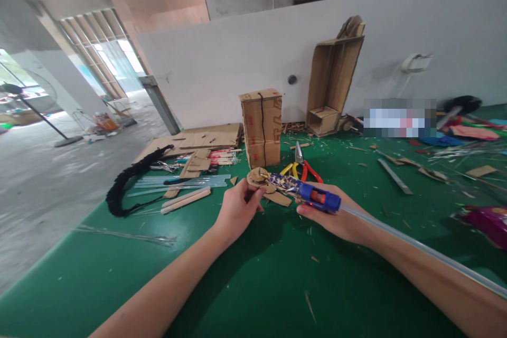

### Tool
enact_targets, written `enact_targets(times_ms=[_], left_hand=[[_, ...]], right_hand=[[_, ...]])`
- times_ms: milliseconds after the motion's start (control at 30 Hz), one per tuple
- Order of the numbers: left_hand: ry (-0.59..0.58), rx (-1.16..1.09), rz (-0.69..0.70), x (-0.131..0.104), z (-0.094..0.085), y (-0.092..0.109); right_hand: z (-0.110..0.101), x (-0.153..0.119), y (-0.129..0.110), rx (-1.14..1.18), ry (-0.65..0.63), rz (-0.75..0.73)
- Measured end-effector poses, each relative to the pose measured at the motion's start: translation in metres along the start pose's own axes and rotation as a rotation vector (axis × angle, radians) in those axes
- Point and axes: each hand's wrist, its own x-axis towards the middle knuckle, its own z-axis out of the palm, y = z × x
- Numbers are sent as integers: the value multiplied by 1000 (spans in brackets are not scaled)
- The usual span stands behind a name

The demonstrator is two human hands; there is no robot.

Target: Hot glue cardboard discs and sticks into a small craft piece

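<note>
Left hand (240, 208): 1, thumb and fingers pinching the near edge of a round cardboard piece (255, 177), held just beyond the fingertips. Right hand (332, 216): 1, wrapped around 1 blue glue gun (319, 198), nozzle end over the round piece; 1 clear rod (415, 243) trails from its rear along the forearm. Beyond the hands: 1 upright cardboard box (262, 129); farther off, 1 open cardboard frame (330, 84). Left of left hand: 2 pale sticks (186, 200), 1 black fuzzy strip (122, 185).

Unclear: scraps crowd the nozzle, contact cannot be told; gun partly covers the yellow handles (291, 170); clear strips (190, 182) overlap, uncountable; purple packet (485, 224), far right of right hand, cut off by frame.
</note>
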Motion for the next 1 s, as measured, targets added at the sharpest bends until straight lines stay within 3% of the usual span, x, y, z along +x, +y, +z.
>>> enact_targets(times_ms=[1000], left_hand=[[18, 136, 137, 0, 1, -4]], right_hand=[[1, -1, 0, -19, -30, 25]])
